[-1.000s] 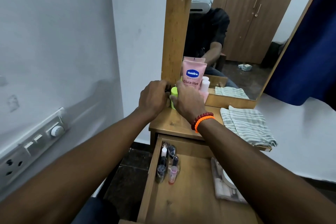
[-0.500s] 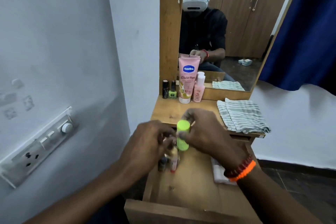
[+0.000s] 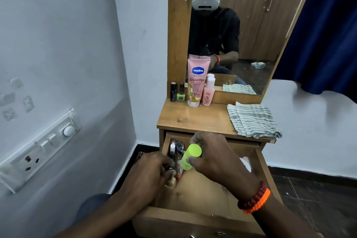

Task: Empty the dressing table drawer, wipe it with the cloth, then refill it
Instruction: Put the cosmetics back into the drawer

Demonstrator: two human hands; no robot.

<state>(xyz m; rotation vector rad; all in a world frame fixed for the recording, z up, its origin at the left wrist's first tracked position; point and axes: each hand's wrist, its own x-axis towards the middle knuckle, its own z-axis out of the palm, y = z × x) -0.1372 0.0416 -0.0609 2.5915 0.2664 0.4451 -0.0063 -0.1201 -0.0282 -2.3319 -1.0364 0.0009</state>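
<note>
refilling the drawer

right hand (image 3: pixel 212 156) closed round lime-green bottle (image 3: pixel 190 157), tilted over drawer (image 3: pixel 259 162) near its back left corner, probably to slot beside small bottles (image 3: pixel 173 152) there. left hand (image 3: pixel 152 170) pinching what seems a dark tube, steadying the row. cloth (image 3: pixel 255 120) folded at tabletop's right edge.

In the open drawer (image 3: pixel 258 162), small bottles (image 3: pixel 174 152) crowd the far-left corner; the cloth (image 3: pixel 253 120) lies on the tabletop's (image 3: pixel 193 118) right; something, perhaps a pad (image 3: pixel 246 162), lies at the drawer's right.

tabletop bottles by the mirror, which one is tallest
The pink Vaseline tube; it rises above the black lipstick, green nail polish and small pink bottle.
</note>
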